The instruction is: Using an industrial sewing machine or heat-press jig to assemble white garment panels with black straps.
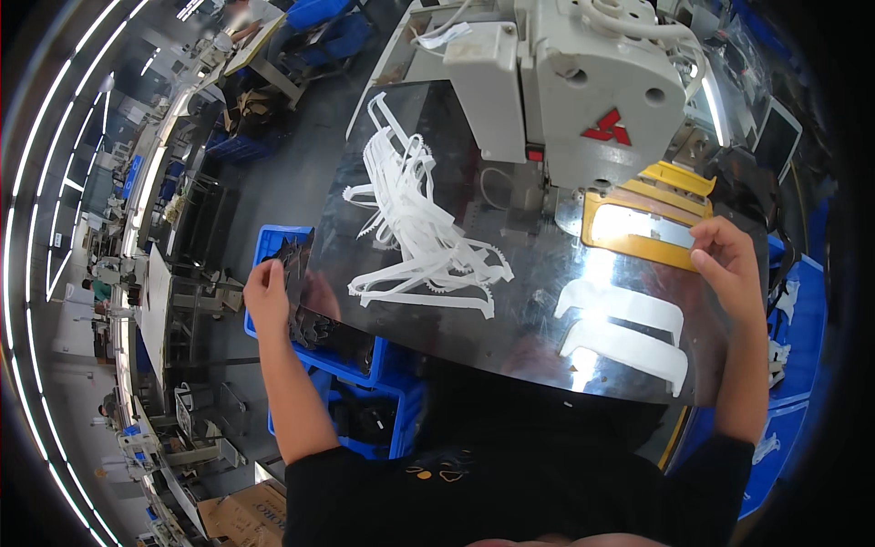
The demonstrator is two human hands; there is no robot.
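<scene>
My left hand is closed, its fingertips pinched together beside dark, jagged-edged pieces in a blue bin; what it pinches, if anything, is too small to make out. My right hand has its thumb and fingers curled round the right end of a flat yellow frame. White material shows in the frame's opening. The frame lies on the shiny table, below the head of a large white sewing machine. Two curved white strips rest in front of it.
A tangled heap of white strips with some toothed edges covers the table's left part. Another blue bin stands below the table's front edge. More blue bins with white pieces are at the right. A screen stands at the far right.
</scene>
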